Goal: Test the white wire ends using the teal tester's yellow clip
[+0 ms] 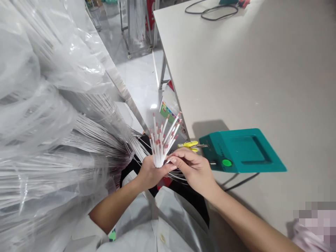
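My left hand [148, 174] is wrapped round a bundle of white wires [160, 150], whose ends fan out upward and show reddish-brown tips. Beside it, my right hand [193, 168] is closed, thumb and forefinger pinched at one wire at the right edge of the bundle. The two hands nearly touch. Below the grip, white wires hang toward my lap. Just right of my right hand, a teal device [244, 150] with a green button lies on the table, and a yellow-handled clip [189, 145] is attached to its near left side.
Long white wire bundles [99, 143] under clear plastic sheeting [39, 87] fill the left. The pale table [223, 77] spans the right, with a black cable [210, 12] at its far end. A wheeled metal rack [128, 31] stands behind. Pinkish cloth [309, 234] is at lower right.
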Motion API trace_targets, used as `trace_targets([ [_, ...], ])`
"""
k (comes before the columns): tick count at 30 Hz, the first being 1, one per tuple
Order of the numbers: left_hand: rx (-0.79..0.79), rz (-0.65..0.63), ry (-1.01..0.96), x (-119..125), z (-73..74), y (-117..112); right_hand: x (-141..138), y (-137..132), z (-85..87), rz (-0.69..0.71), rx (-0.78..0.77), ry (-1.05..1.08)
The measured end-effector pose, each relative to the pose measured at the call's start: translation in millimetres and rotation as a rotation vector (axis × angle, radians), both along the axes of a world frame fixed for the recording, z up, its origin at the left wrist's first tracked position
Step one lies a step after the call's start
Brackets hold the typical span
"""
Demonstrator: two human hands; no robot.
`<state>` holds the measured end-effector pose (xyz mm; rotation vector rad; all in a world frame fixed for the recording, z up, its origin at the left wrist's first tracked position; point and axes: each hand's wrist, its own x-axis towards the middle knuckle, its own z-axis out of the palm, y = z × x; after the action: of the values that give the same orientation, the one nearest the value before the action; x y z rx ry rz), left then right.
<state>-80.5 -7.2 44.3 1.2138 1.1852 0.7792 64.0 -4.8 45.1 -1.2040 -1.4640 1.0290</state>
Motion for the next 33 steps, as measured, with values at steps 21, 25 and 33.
trace_targets([
  [21, -0.058, 0.191, -0.009, 6.3, 0.2, -4.4, 0.3, -4.8, -11.8, -0.089, 0.009, 0.005],
  [25, -0.022, 0.202, 0.032, 8.5, 1.3, -2.9, -0.7, -5.4, -14.4, -0.153, -0.016, -0.015],
  [33, -0.065, 0.251, -0.026, 6.9, -10.4, -7.8, -1.9, -5.6, -11.1, -0.080, -0.127, 0.088],
])
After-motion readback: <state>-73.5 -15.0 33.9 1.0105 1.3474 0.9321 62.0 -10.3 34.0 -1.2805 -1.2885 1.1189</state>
